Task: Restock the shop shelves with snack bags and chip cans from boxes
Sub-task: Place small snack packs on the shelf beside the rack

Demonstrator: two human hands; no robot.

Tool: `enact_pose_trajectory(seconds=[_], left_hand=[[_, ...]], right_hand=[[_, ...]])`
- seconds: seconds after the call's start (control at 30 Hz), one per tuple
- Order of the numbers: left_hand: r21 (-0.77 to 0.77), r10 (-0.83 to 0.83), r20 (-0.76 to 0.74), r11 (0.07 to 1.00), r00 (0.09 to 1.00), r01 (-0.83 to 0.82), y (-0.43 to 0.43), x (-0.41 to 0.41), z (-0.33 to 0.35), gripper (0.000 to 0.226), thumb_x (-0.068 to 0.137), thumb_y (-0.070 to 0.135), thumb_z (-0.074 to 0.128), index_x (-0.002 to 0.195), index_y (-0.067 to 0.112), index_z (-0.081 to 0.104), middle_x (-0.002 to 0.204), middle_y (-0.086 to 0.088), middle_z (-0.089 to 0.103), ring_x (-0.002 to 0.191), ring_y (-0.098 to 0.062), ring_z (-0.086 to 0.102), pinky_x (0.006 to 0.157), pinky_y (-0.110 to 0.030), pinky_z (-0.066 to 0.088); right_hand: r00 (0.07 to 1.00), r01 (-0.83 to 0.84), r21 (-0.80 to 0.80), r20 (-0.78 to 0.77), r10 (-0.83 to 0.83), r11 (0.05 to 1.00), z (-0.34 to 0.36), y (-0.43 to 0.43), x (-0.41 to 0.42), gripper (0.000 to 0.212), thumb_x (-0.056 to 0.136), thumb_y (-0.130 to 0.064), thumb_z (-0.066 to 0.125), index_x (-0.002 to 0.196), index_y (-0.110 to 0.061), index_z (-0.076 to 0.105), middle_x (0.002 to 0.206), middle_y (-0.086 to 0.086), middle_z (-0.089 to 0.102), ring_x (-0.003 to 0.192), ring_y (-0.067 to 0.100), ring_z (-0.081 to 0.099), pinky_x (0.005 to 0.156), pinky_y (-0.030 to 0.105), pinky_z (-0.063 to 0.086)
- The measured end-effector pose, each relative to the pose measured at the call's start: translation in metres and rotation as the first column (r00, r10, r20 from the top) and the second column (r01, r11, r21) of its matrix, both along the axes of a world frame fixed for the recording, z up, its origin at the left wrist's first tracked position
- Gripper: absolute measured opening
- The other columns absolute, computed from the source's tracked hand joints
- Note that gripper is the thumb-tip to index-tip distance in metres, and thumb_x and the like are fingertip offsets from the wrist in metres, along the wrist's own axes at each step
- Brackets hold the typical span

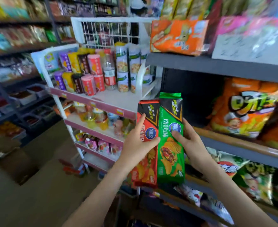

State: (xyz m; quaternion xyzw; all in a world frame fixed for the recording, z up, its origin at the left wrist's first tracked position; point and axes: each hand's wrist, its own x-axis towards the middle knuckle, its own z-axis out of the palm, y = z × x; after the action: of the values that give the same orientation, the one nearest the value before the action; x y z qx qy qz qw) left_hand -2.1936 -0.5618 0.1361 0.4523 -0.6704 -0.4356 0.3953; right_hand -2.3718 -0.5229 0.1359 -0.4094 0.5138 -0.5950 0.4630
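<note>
Shop aisle, dark grey metal shelf [216,66] ahead. In front of that shelf, the left hand [138,145] grips a long red foil snack bag [148,110] and the right hand [189,141] grips a long green foil snack bag [170,154], fingers wrapped round each. Neither is shelved yet, so restocking looks unfinished.

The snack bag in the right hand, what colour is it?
The snack bag in the right hand is green with a black top, clearest in the head view.

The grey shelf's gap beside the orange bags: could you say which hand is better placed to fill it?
Right hand, probably: its green bag is nearest the gap; the left hand holds the red bag farther off.
</note>
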Motion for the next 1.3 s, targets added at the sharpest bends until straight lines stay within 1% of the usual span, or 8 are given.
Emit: enact_pose_trajectory(seconds=[0.13,0.33,0.47,0.6,0.67,0.77,1.07,1.3], left_hand=[[0.096,-0.035,-0.016,0.995,0.999,0.036,-0.023,-0.035,0.029,0.088,0.077,0.033,0.079,0.148,0.044,0.029,0.117,0.019,0.060,0.102,0.001,0.061,0.098,-0.030,0.049],[0.111,-0.014,-0.029,0.994,0.999,0.017,-0.074,-0.080,0.061,0.086,0.082,0.031,0.073,0.151,0.043,0.024,0.149,0.010,0.041,0.125,-0.014,0.051,0.089,-0.024,0.039],[0.087,-0.006,0.028,0.996,1.000,0.004,-0.117,-0.106,0.069,0.084,0.085,0.030,0.068,0.153,0.041,0.020,0.155,0.004,0.033,0.081,0.003,0.051,0.053,-0.011,0.038],[0.146,-0.011,0.037,0.989,0.999,0.005,-0.158,-0.126,0.060,0.087,0.083,0.033,0.071,0.154,0.034,0.021,0.158,0.000,0.028,0.136,-0.025,0.039,0.093,-0.031,0.040],[0.193,-0.021,0.027,0.981,0.999,0.015,-0.172,-0.131,0.055,0.084,0.081,0.034,0.072,0.152,0.030,0.027,0.154,-0.003,0.035,0.136,-0.027,0.040,0.096,-0.032,0.037],[0.187,-0.057,0.067,0.981,0.996,0.043,-0.184,-0.132,0.052,0.068,0.084,0.032,0.071,0.145,0.022,0.041,0.141,-0.004,0.050,0.125,-0.025,0.049,0.099,-0.033,0.043],[0.081,0.048,0.093,0.995,0.995,-0.055,-0.194,-0.125,0.055,0.082,0.078,0.039,0.070,0.150,0.033,0.032,0.145,-0.001,0.046,0.125,-0.025,0.049,0.101,-0.044,0.046],[-0.044,0.083,0.115,0.996,0.990,-0.078,-0.204,-0.127,0.058,0.084,0.073,0.045,0.066,0.149,0.037,0.030,0.142,0.003,0.052,0.121,-0.023,0.054,0.099,-0.043,0.048]], right_hand=[[0.992,0.127,0.040,-0.003,-0.127,0.991,0.022,-0.013,-0.030,0.048,0.090,-0.018,0.066,0.133,-0.029,0.047,0.110,0.003,0.071,0.093,0.024,0.071,0.082,0.043,0.057],[0.978,0.203,0.094,0.029,-0.207,0.975,0.054,-0.072,-0.064,0.040,0.092,-0.013,0.064,0.130,-0.017,0.054,0.100,0.010,0.072,0.075,0.021,0.071,0.067,0.033,0.059],[0.941,0.322,0.171,-0.167,-0.295,0.931,0.059,-0.125,-0.087,0.054,0.092,-0.023,0.064,0.142,-0.014,0.046,0.126,0.006,0.058,0.105,0.019,0.060,0.081,0.023,0.045],[0.929,0.351,0.218,-0.206,-0.309,0.911,0.049,-0.161,-0.102,0.039,0.095,-0.016,0.058,0.132,-0.005,0.051,0.106,0.006,0.058,0.073,0.011,0.054,0.048,0.011,0.043],[0.913,0.377,0.210,-0.250,-0.324,0.902,0.038,-0.172,-0.107,0.036,0.096,-0.015,0.057,0.131,-0.006,0.053,0.107,0.008,0.062,0.078,0.016,0.059,0.057,0.018,0.049],[0.837,0.443,0.165,-0.428,-0.341,0.881,0.027,-0.177,-0.107,0.042,0.099,-0.020,0.053,0.139,-0.010,0.046,0.127,0.003,0.055,0.117,0.025,0.054,0.090,0.028,0.044],[0.378,0.412,0.275,-0.919,0.112,0.869,0.027,-0.184,-0.090,0.097,0.079,-0.072,0.056,0.153,-0.030,0.010,0.158,0.014,0.016,0.140,0.043,0.021,0.109,0.051,0.032],[0.266,0.504,0.075,-0.961,-0.072,0.861,0.025,-0.197,-0.081,0.088,0.088,-0.041,0.062,0.153,-0.032,0.004,0.158,0.010,0.009,0.137,0.044,0.020,0.107,0.050,0.033]])
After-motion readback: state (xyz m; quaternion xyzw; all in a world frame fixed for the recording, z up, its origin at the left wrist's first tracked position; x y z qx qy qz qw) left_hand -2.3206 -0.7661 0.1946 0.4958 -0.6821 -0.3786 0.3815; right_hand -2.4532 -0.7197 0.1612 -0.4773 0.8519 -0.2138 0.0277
